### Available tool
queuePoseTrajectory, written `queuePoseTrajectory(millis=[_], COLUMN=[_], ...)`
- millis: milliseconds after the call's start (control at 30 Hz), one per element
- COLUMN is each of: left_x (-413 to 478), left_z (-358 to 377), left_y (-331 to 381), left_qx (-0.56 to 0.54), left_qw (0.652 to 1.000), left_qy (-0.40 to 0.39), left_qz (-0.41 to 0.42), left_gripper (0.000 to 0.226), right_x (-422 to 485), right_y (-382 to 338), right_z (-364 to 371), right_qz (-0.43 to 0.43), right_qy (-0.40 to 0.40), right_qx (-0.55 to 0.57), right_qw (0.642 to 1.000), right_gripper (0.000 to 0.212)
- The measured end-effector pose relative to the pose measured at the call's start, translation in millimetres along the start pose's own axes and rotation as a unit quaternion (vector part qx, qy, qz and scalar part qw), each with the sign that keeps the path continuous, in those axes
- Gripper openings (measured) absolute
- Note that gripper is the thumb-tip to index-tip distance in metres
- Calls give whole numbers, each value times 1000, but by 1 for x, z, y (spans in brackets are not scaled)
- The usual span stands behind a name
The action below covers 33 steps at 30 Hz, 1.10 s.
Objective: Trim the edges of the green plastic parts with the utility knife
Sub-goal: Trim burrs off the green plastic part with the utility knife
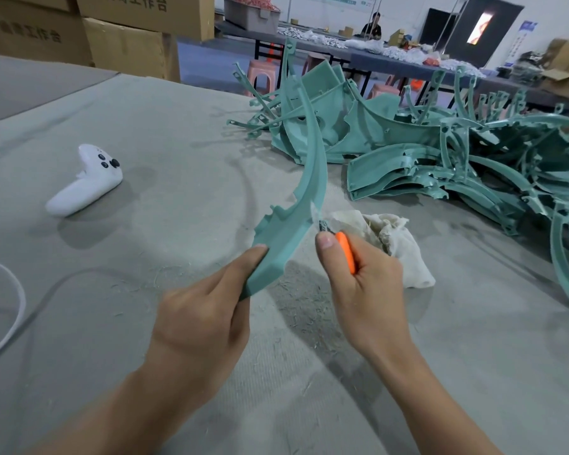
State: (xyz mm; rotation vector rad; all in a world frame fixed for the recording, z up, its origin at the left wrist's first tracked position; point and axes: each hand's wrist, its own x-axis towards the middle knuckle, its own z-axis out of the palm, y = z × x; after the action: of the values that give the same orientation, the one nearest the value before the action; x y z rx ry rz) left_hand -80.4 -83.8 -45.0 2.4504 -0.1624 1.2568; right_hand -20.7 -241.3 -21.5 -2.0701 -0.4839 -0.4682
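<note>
- The left hand [207, 310], at centre frame, grips the lower end of a curved green part [296, 205], which rises from the fingers toward the upper middle.
- The right hand [362, 277], just right of it, is curled round an orange knife [347, 251]; the blade end (blurred) meets the part's right edge above the thumb.
- A pile [440, 152] of green parts fills the upper right of the table [145, 339].
- A cloth [398, 244] lies behind the right hand.
- A white controller [86, 178] sits at left.

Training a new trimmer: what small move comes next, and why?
Probably draw the utility knife along the right edge of the curved green part: the right hand holds its tip there, and the left hand grips the lower end.
</note>
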Motion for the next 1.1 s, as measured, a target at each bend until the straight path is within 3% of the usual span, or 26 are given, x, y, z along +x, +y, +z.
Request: queuePoseTrajectory(millis=[200, 400, 633, 933, 1100], left_x=[3, 3, 4, -1, 1], left_z=[0, 2, 0, -2, -1], left_y=[-4, -4, -4, -2, -1], left_qx=[20, 17, 18, -7, 1], left_qw=[999, 1000, 999, 1000, 1000], left_qy=[1, 2, 7, 3, -8], left_qz=[-29, -13, -31, 9, -9], left_gripper=[39, 38, 37, 37, 36], right_x=[-14, 0, -12, 4, 4], right_y=[-9, -1, -9, 4, 6], right_z=[6, 2, 7, 0, -3], right_qz=[-55, 10, -48, 16, 2], right_qy=[-48, -40, -44, -6, -19], right_qx=[24, 18, 32, 8, 13], right_qw=[997, 999, 997, 1000, 1000], right_gripper=[60, 60, 50, 60, 61])
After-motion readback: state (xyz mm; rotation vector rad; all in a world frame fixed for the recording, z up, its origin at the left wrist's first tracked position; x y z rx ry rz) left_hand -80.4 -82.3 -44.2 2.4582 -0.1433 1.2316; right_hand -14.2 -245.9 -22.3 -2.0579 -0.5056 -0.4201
